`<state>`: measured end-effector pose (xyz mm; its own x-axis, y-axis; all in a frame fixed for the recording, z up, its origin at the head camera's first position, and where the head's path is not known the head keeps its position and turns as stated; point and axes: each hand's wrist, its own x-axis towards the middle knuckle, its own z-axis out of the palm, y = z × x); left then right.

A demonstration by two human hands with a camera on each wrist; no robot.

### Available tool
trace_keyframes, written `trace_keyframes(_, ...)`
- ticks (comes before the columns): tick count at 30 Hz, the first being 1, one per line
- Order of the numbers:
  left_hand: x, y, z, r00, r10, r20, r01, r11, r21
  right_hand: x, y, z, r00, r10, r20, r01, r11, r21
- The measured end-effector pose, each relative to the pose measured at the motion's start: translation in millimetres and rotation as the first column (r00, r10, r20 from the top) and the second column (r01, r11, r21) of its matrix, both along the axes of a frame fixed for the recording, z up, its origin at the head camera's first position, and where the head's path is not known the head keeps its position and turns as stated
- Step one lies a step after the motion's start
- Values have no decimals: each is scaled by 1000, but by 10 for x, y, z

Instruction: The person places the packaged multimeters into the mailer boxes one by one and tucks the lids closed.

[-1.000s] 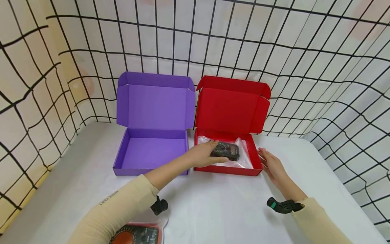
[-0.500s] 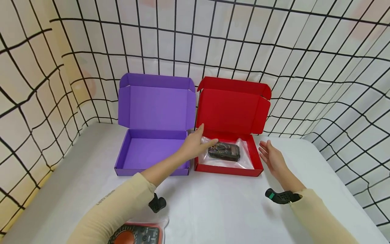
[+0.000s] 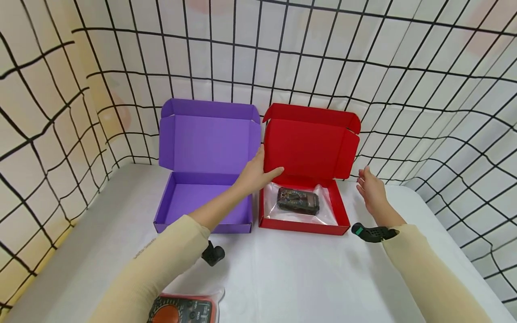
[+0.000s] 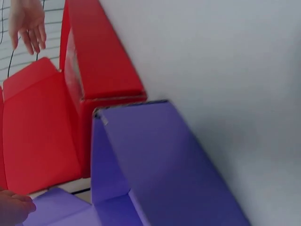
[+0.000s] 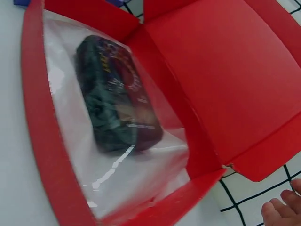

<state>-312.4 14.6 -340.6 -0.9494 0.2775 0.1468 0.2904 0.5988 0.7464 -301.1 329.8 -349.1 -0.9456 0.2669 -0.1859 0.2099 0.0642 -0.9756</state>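
A dark multimeter (image 3: 298, 200) in a clear plastic bag (image 5: 113, 183) lies inside the open red box (image 3: 307, 226). The red lid (image 3: 308, 148) stands up behind it. At the lid's left edge is my left hand (image 3: 254, 174), fingers straight and thumb apart; whether it touches the lid I cannot tell. My right hand (image 3: 372, 192) is held in the air to the right of the red box, its fingers loose and nothing in them. In the left wrist view that right hand (image 4: 27, 21) appears beyond the red box.
A purple box (image 3: 202, 228) with its lid (image 3: 212, 143) raised stands left of the red one. Another multimeter (image 3: 183, 309) with red edging, in clear plastic, lies at the near edge, partly behind my left sleeve. Black wire mesh (image 3: 242, 45) encloses the white table (image 3: 299, 278).
My left hand has come off the bagged multimeter and moved up and left to the red lid's left edge. My right hand has risen and shifted right, away from the box's side.
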Motion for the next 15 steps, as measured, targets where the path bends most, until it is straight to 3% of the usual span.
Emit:
trace_keyframes(6,-132,-6,100,1000,13,3,-12,1000,-7,-104,6,117,997,40,-60,-37,998,50)
trace_keyframes(15,-199,31,137,999,-36,28,35,999,34,-125,16,122,981,155,-112,-163,984,-67)
